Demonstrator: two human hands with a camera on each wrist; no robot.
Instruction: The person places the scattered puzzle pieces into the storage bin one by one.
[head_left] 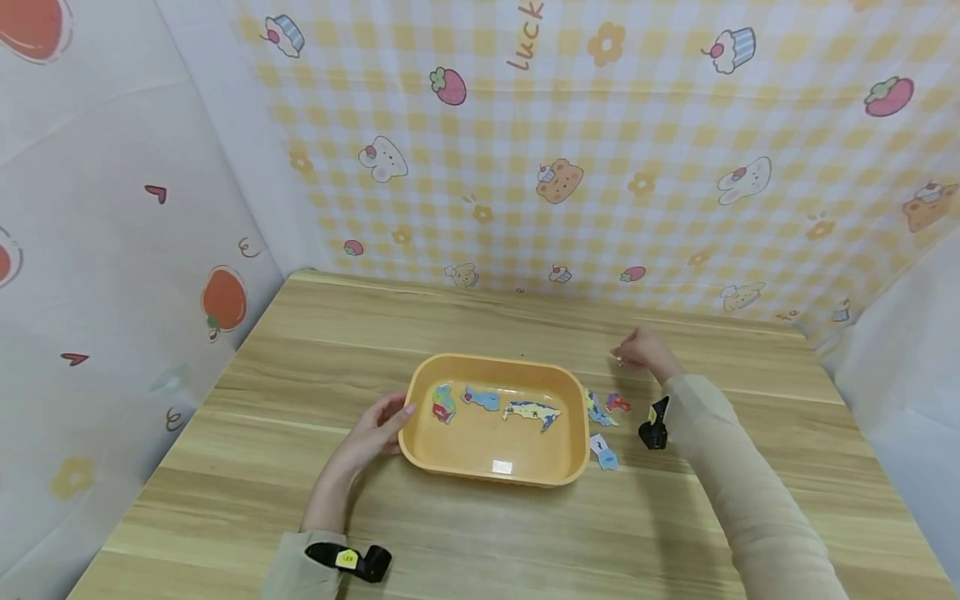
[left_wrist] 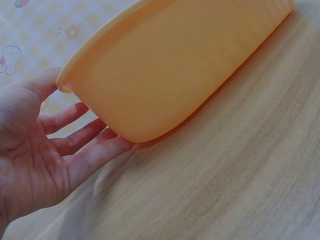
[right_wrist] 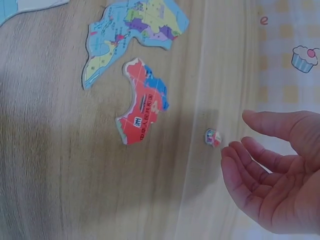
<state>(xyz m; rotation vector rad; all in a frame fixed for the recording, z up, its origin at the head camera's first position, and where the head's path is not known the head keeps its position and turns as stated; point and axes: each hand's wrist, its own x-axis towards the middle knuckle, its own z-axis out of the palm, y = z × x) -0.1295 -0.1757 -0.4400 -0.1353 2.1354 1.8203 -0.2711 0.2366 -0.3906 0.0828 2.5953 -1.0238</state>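
My left hand (head_left: 372, 437) holds the left end of a yellow-orange plastic basin (head_left: 465, 458), thumb over the rim and fingers against the outer wall. Inside the basin lie a green and red map puzzle piece (head_left: 443, 404), a light blue piece (head_left: 482, 399) and a cream and blue piece (head_left: 531, 411). Beyond the basin's right side, my right hand (head_left: 643, 352) is beside a tiny puzzle piece (right_wrist: 213, 137). Its thumb stands apart from the other fingers, and the piece is just off the fingertips in the right wrist view.
Right of the basin on the wooden table (head_left: 495, 542) lie a red map piece (right_wrist: 140, 105), a multicoloured map piece (right_wrist: 130, 30) and a pale blue piece (head_left: 604, 452). A checked cloth (head_left: 495, 242) hangs along the table's back edge.
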